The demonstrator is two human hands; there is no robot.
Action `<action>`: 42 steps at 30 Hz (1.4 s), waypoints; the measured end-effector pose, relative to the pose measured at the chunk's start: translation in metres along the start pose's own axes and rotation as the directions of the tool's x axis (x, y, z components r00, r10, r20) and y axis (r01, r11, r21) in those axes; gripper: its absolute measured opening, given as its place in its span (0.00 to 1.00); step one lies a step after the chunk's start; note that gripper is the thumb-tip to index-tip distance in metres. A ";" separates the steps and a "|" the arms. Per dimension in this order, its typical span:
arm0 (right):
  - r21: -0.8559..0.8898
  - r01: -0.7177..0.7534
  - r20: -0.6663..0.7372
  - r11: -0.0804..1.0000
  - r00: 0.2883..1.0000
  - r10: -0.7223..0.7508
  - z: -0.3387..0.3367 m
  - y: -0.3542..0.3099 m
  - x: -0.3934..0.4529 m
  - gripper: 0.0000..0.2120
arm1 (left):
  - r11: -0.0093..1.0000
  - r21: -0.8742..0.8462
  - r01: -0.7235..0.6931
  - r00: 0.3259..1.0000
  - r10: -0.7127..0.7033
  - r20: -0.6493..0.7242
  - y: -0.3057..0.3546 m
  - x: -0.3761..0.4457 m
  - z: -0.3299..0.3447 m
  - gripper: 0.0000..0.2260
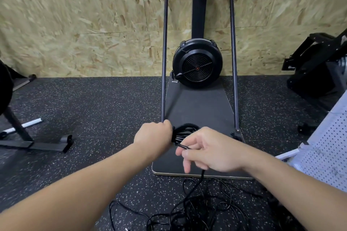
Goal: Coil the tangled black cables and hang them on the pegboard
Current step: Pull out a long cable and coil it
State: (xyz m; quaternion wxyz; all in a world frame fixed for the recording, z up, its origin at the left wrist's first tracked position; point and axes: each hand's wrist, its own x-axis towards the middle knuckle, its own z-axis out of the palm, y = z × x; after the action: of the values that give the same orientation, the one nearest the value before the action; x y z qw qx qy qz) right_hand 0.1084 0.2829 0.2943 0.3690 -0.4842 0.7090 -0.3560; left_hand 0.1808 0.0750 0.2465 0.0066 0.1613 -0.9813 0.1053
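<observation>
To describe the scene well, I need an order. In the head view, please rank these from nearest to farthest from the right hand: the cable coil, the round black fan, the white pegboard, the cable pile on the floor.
1. Cable coil: just left of the right hand, held by the left hand.
2. Cable pile: on the floor below.
3. Pegboard: far right.
4. Fan: by the wall.

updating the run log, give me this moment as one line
left hand: grips cable coil | right hand: pinches cable strand | tangled cables: floor
</observation>
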 end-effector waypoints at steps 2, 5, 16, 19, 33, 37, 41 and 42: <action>-0.191 0.020 -0.090 0.981 0.995 -0.038 -0.010 0.005 0.001 0.11 | 0.996 0.018 -0.091 0.995 0.090 0.053 0.010 -0.008 0.004 0.25; -0.483 -0.002 -0.205 0.876 0.973 -0.110 -0.027 0.012 0.000 0.13 | 0.971 0.006 -0.241 0.965 0.239 0.106 0.026 -0.021 0.015 0.36; -0.279 -0.213 -0.362 0.936 0.926 0.103 -0.054 0.060 0.005 0.37 | 0.788 -0.132 -0.601 0.795 0.573 -0.202 0.041 -0.055 0.008 0.27; -0.148 -0.240 -0.380 0.959 0.909 0.168 -0.058 0.069 0.009 0.45 | 0.799 -0.176 -0.575 0.801 0.506 -0.321 0.033 -0.050 -0.002 0.22; -0.067 -0.150 -0.354 0.986 0.928 0.117 -0.057 0.106 0.015 0.06 | 0.808 -0.348 -0.476 0.846 0.313 -0.432 0.022 -0.041 -0.028 0.27; -0.155 -0.235 -0.323 0.960 0.930 0.176 -0.056 0.097 0.011 0.24 | 0.849 -0.478 -0.226 0.954 0.093 -0.285 0.007 -0.023 -0.019 0.29; -0.173 -0.183 -0.270 0.968 0.954 0.132 -0.047 0.070 0.007 0.24 | 0.845 -0.533 0.035 0.975 -0.146 -0.167 -0.012 -0.003 -0.001 0.26; -0.181 -0.137 -0.239 0.974 0.967 0.092 -0.040 0.061 0.006 0.23 | 0.850 -0.521 0.079 0.974 -0.178 -0.143 -0.015 0.001 0.003 0.24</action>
State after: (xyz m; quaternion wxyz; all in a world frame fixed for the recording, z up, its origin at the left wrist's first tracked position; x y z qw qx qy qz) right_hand 0.0463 0.3003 0.2601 0.2555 -0.4321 0.8052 -0.3158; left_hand 0.1845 0.0605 0.2469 0.1477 0.2085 -0.9559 -0.1451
